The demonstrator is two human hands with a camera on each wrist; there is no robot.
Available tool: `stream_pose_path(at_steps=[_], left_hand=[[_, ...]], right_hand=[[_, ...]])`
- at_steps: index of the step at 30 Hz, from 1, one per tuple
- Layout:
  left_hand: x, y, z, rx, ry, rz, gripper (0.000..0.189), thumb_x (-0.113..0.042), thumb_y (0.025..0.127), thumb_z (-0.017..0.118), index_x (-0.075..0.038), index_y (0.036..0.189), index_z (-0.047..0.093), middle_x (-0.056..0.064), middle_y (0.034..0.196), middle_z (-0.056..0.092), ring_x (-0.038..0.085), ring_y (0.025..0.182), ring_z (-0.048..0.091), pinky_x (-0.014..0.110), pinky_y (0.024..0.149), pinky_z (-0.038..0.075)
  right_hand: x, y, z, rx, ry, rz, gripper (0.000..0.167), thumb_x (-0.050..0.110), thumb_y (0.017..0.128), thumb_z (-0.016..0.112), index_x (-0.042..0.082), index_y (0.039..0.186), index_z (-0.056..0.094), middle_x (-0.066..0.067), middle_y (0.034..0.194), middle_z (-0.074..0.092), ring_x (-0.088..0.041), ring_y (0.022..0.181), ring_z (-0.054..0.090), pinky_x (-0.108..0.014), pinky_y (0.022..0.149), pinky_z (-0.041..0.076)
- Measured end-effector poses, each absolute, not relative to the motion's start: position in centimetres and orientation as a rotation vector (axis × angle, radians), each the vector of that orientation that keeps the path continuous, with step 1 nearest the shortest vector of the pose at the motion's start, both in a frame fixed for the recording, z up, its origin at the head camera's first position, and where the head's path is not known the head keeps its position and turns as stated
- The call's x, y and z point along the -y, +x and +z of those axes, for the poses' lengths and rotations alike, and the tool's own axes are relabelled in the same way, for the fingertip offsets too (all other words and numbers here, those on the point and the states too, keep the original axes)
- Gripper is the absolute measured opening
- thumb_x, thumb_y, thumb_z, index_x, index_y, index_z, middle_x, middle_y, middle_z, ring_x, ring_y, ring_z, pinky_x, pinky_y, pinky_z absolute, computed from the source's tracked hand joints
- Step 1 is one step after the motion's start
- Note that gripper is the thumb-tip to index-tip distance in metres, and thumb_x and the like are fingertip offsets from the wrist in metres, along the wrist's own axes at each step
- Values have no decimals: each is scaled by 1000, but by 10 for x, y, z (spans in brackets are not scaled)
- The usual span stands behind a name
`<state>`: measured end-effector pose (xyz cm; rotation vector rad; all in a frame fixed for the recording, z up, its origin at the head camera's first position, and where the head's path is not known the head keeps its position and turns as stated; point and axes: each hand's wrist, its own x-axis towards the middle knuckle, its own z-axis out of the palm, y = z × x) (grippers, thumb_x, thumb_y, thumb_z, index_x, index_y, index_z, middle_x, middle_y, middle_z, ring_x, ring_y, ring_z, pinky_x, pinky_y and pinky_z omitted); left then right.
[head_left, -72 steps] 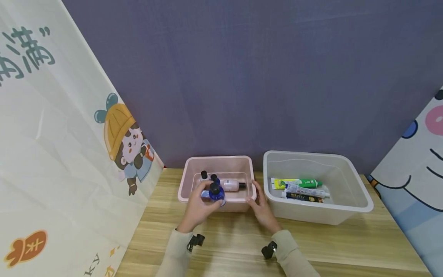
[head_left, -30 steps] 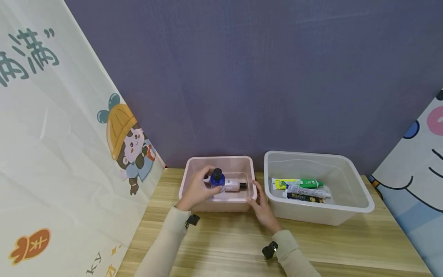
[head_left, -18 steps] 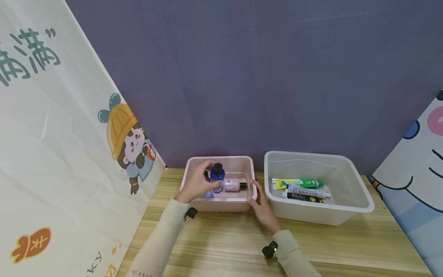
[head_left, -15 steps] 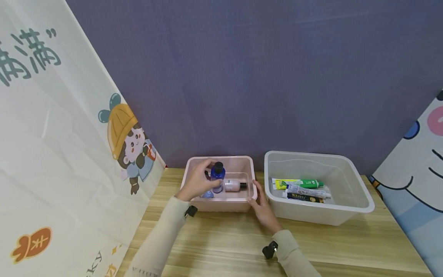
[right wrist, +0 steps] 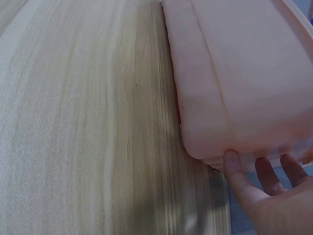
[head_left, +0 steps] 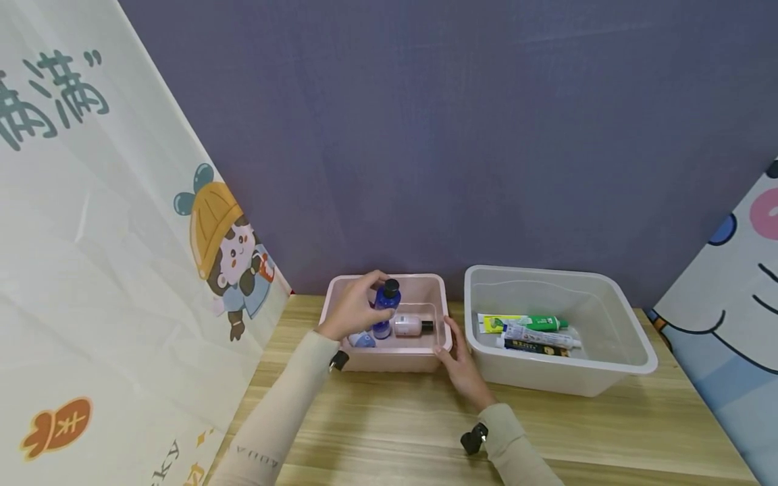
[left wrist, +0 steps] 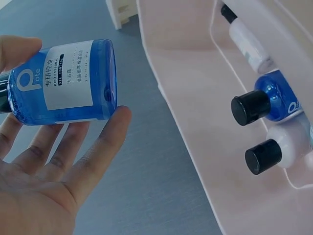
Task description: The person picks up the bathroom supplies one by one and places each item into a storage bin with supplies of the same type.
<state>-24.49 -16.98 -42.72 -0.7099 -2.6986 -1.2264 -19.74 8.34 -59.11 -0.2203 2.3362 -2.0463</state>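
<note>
My left hand [head_left: 352,310] holds a blue body wash bottle [left wrist: 73,81] with a black cap, thumb on one side and fingers on the other. In the head view it is over the small pink bin [head_left: 419,350], cap upward and slightly tilted. Inside the bin lies a pale pink bottle [head_left: 407,326] with a black cap. The left wrist view also shows a second blue bottle [left wrist: 279,98] and a white bottle [left wrist: 291,139] in there. My right hand [head_left: 463,374] grips the bin's front right corner, thumb on the front wall and fingers along the right side.
A larger white bin [head_left: 559,368] stands to the right, holding a green and yellow tube [head_left: 523,322], a white and blue tube [head_left: 541,335] and a black tube [head_left: 535,347]. Light blue packaging [head_left: 362,339] lies in the pink bin. Behind the wooden table [head_left: 395,432] rises a grey-blue partition [head_left: 425,135].
My left hand has carried the blue bottle from the pink bin's front rim back over its middle, then slightly up and to the right. My right hand has stayed at the bin's corner.
</note>
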Motion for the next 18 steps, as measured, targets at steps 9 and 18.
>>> stream_pose_path(at_steps=[9, 18], left_hand=[[164, -259, -431, 2781, -739, -1149, 53, -21, 81, 84, -19, 129, 61, 2, 117, 69, 23, 105, 67, 41, 86, 59], [162, -273, -437, 2821, -781, -1144, 55, -10, 79, 84, -13, 128, 60, 9, 117, 69, 25, 106, 66, 48, 92, 57]], right_hand=[[-84, -199, -591, -2326, -222, -2056, 72, 18, 105, 57, 32, 163, 17, -16, 172, 7, -40, 158, 10, -61, 125, 10], [-83, -195, -586, -2379, -223, -2013, 69, 25, 104, 58, 37, 161, 20, -14, 172, 9, -40, 158, 9, -63, 124, 11]])
